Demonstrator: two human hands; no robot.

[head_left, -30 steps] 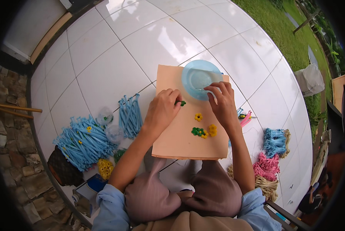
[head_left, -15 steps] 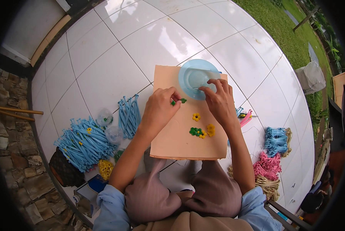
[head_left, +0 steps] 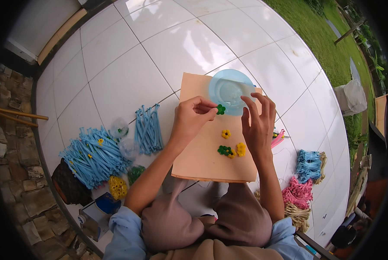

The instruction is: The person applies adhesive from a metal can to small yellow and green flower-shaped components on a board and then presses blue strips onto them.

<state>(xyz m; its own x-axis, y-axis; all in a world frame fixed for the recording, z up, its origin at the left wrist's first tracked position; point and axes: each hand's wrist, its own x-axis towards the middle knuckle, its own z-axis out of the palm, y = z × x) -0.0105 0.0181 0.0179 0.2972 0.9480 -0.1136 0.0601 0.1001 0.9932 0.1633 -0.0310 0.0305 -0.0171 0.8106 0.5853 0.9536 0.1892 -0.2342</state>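
My left hand is closed in a pinch on a green flower-shaped bead, held above a peach board across my lap. To its right, my right hand hangs with thumb and fingers apart, beside the rim of a light blue plate. Whether a fine thread or wire runs from the bead is too small to tell. On the board lie a yellow flower bead, a cluster of green beads and some yellow flower beads.
Left on the white tiles lie bundled blue strips with yellow beads, another blue bundle, a bag of yellow beads and green beads. At right are blue, pink and tan bundles, plus pink strips.
My left hand has moved right with the green bead, which now faces up more fully. My right hand has lifted slightly and its thumb and fingers have spread.
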